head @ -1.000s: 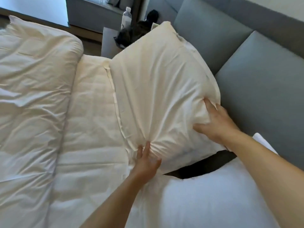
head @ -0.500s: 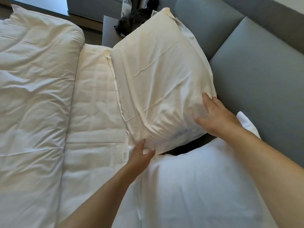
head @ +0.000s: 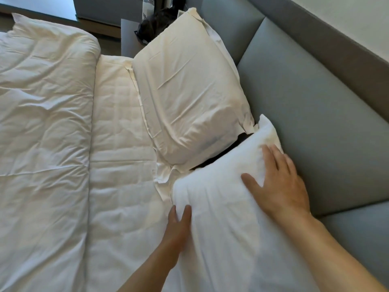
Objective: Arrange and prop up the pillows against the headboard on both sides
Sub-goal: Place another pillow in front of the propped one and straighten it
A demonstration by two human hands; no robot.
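A cream pillow [head: 185, 91] leans against the grey padded headboard [head: 315, 106] at the far side of the bed. A second, whiter pillow [head: 223, 218] lies nearer me, its far corner touching the headboard. My right hand [head: 277, 184] rests flat on the upper part of the white pillow, fingers spread. At the pillow's left edge, my left hand [head: 177, 226] presses its fingertips against the fabric. Neither hand grips anything. A dark gap shows between the two pillows.
A folded white duvet [head: 42, 144] covers the left of the bed, with the bare sheet [head: 117, 165] beside it. Beyond the cream pillow stands a nightstand [head: 128, 39] with a black object [head: 155, 26] and a water bottle [head: 147, 3].
Both hands left the cream pillow, which stays leaning on the headboard, and came back onto the nearer white pillow. The view shifted so more of the white pillow shows.
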